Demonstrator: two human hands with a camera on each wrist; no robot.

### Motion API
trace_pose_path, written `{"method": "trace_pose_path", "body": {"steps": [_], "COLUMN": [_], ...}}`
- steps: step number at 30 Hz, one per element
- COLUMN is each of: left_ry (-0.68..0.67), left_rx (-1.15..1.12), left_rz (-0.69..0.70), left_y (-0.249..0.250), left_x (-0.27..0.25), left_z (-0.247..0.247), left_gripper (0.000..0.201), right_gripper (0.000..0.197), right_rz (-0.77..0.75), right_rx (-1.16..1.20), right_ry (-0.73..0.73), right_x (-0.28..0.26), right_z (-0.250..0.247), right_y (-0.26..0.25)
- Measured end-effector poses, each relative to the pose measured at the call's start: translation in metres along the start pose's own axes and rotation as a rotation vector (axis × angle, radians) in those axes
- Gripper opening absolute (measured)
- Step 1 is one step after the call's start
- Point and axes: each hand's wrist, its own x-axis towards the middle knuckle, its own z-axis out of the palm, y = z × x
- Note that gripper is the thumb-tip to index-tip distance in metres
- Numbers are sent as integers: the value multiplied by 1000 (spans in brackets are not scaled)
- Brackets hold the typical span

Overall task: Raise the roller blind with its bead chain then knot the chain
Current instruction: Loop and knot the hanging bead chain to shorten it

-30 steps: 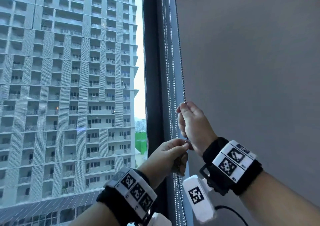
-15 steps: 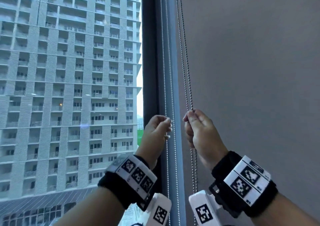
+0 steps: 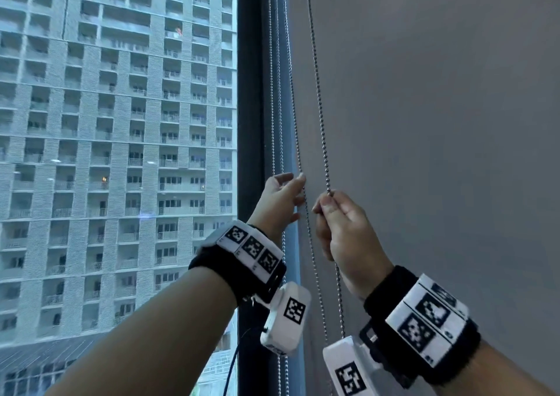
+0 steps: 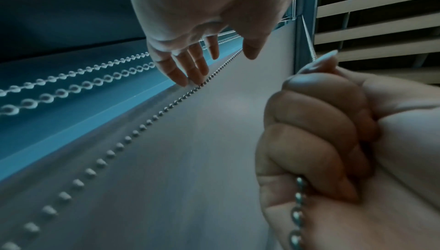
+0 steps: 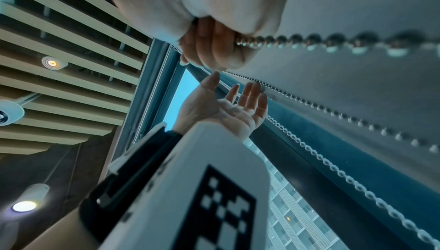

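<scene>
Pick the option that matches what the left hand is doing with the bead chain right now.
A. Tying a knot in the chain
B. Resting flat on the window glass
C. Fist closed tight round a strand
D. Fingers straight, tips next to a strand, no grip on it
D. The left hand shows an open palm with straight fingers beside the bead chain, while the right hand is the one curled round a strand.

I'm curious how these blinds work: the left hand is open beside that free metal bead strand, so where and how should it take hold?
Pinch the free strand just above the left hand, thumb and fingers closing from the window side. It hangs straight and thin, and the beads probably stop slipping. The right hand already grips the other strand.
</scene>
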Motion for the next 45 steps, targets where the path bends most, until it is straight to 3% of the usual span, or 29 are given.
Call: {"method": "trace_pose_path", "body": {"steps": [13,17,19,23,26,30,33,38,45], "left_ry": [112,127,152,206,151,-24,-89,-108,-69], "left_rx": [147,196,152,46,-28,-7,40,203,207], "left_rz": [89,161,183,204,175,131,152,256,297], "left_y": [-18,-18,-17,-20,-18,-7,-1,5,9], "left_x": [14,18,18,14,3,-10,-21,-36,-42], "left_z": [-2,-3,-2,-5,-6,-3,-1,-1,-8], "left_gripper": [47,30,18,30,32,48,45,26,35], "right_gripper": [29,29,29,30,30,30,30,32,36], "right_rz": [8,7,3,3,18,23,10,-56,50], "right_rx": [-51,-49,-47,-68,-62,-20,63,-20,-182], "right_ry": [-33,-35,-36,-32,-36,-53,-113,-176,-209], "right_x": [7,9,10,11,12,10,8,6,-2], "right_z": [-7,-6,-5,-5,-1,4,6,13,17], "right_y": [15,19,20,22,24,28,26,34,46]}}
